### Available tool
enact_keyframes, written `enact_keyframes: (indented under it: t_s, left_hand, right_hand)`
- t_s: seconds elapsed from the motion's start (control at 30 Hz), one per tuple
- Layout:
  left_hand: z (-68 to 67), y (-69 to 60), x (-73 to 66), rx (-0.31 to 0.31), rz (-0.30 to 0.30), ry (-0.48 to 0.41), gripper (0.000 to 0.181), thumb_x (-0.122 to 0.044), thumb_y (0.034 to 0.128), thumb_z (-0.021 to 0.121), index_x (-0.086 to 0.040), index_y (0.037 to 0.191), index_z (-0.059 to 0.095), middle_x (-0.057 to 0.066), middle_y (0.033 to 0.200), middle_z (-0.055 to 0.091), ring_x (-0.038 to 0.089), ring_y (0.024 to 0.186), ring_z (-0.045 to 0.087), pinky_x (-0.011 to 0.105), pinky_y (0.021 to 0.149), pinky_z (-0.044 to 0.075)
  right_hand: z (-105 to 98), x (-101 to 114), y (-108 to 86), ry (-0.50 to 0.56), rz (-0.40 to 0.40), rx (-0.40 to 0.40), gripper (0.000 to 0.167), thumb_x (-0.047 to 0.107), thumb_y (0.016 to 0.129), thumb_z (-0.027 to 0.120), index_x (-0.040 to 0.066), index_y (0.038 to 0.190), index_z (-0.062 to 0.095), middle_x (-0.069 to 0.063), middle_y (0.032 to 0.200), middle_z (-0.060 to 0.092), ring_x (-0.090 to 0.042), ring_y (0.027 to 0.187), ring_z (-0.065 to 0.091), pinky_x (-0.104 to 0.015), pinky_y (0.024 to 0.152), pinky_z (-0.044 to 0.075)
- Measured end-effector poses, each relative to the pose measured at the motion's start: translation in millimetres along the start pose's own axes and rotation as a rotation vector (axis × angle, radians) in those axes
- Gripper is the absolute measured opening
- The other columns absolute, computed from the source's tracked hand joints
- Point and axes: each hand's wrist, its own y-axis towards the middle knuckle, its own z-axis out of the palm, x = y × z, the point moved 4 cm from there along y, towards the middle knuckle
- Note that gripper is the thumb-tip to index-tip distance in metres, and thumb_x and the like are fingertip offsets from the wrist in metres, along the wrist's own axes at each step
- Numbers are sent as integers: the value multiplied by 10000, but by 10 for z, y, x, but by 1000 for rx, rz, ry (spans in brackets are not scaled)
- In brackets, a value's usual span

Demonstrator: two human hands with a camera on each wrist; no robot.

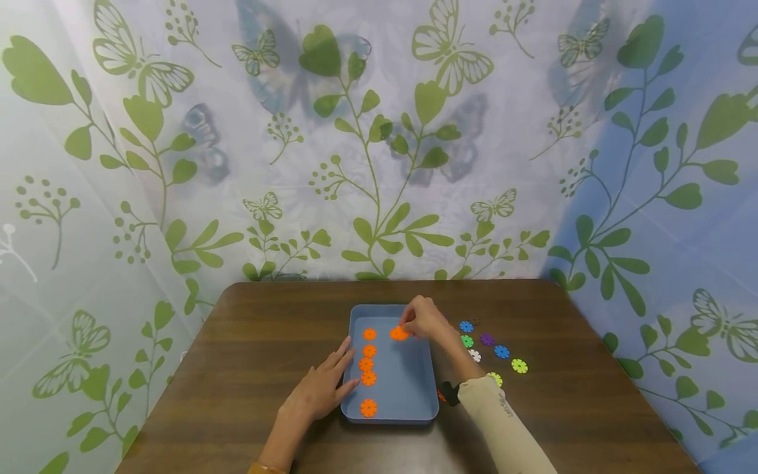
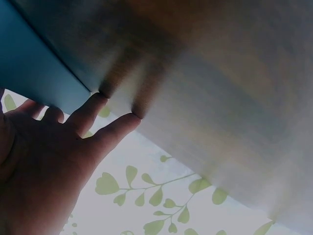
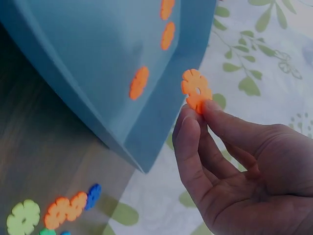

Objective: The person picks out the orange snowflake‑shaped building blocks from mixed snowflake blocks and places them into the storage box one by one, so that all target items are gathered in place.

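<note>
A blue-grey rectangular tray (image 1: 404, 388) sits on the table with several orange flower-shaped discs lying in it. They form a rough column along its left side, such as the orange disc (image 1: 368, 408) at the near end. My right hand (image 1: 424, 318) is over the tray's far right part, pinching one orange flower-shaped disc (image 3: 194, 89) between thumb and fingertips. Another orange disc (image 3: 139, 83) lies on the tray floor close by. My left hand (image 1: 320, 387) rests at the tray's left edge, fingers spread and fairly straight, holding nothing.
Right of the tray, loose flower discs are scattered on the brown table (image 1: 260, 355), among them a blue disc (image 1: 501, 351), a purple disc (image 1: 487, 339) and a yellow-green disc (image 1: 519, 366). My right forearm hides part of them. A leaf-patterned curtain (image 1: 379, 164) hangs behind.
</note>
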Motion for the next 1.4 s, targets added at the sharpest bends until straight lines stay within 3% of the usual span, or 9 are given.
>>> enact_keyframes:
  t_s: [0.37,0.53,0.73,1.0,1.2,1.23,1.4]
  left_hand:
    - [2,-3,2,-3,-2,7,699,-422,1096,635,-76,1663,418,77,1800,217,462,1548,401,847,1108,319]
    - [8,11,8,-4,-1,14,697,-420,1099,628,-77,1666,412,71,1801,214,467,1547,400,841,1112,321]
    - [20,15,22,-6,2,25,693,-422,1100,625,-85,1668,412,67,1802,213,464,1545,406,841,1110,325]
    - [14,24,22,-7,6,17,704,-426,1094,635,-76,1664,415,74,1802,210,463,1547,402,849,1107,316]
    - [12,19,20,-1,0,10,697,-427,1101,623,-89,1671,407,66,1805,200,458,1559,385,842,1121,306]
    - [13,20,20,-1,0,9,696,-424,1102,623,-88,1671,407,67,1805,201,458,1559,385,842,1122,306]
    - [12,14,14,-2,4,5,695,-411,1101,628,-75,1668,407,82,1802,207,468,1553,389,844,1117,309]
  right_hand:
    - [267,-131,155,-29,114,82,100,-125,881,775,-39,836,800,-113,645,715,-359,595,735,-375,581,636]
    - [313,-158,198,-61,161,99,125,-133,873,774,-30,803,791,-115,650,716,-311,563,728,-422,605,652]
    - [369,-195,250,-109,226,126,195,-185,839,742,-16,748,775,-134,652,729,-247,533,711,-370,568,639]
    - [454,-255,318,-180,306,127,189,-128,815,836,11,713,759,-117,595,698,-253,512,700,-350,512,614]
    - [547,-459,469,-241,330,150,195,-88,777,901,8,696,751,-132,604,696,-260,494,694,-368,498,609]
    - [582,-534,509,-254,299,146,203,-77,769,911,14,694,746,-122,599,687,-245,476,677,-349,472,591]
    - [550,-397,438,-267,313,133,223,-74,777,919,20,690,737,-119,604,682,-250,498,688,-337,476,591]
